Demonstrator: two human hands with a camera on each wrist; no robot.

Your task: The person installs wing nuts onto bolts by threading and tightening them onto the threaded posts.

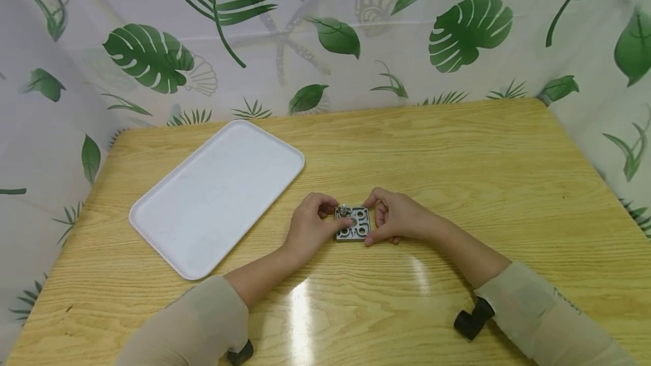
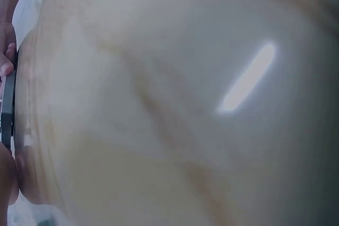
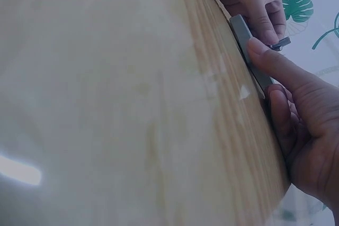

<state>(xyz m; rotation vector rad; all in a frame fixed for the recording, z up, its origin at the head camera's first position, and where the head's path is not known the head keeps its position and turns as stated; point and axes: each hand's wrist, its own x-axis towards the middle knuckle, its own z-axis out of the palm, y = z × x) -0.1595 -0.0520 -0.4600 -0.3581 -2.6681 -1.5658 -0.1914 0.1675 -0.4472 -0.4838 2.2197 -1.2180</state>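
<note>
A small square grey metal plate [image 1: 360, 229] with several round holes lies flat on the wooden table. On its far left corner stands a short shiny metal piece [image 1: 344, 209], which looks like a bolt; its exact kind is too small to tell. My left hand [image 1: 308, 225] grips the plate's left side, thumb laid over the top face and fingers bent at the far corner beside the shiny piece. From the right, my right hand [image 1: 404, 216] holds the plate by its edge, thumb at the near corner and index finger at the far one. The right wrist view shows the plate's edge [image 3: 242, 33] side-on.
A white rectangular tray [image 1: 218, 196] sits at an angle on the left of the wooden table [image 1: 458, 151]. Behind and beside the table hangs a leaf-patterned cloth [image 1: 386, 16]. Black wrist devices [image 1: 470, 323] hang below both sleeves.
</note>
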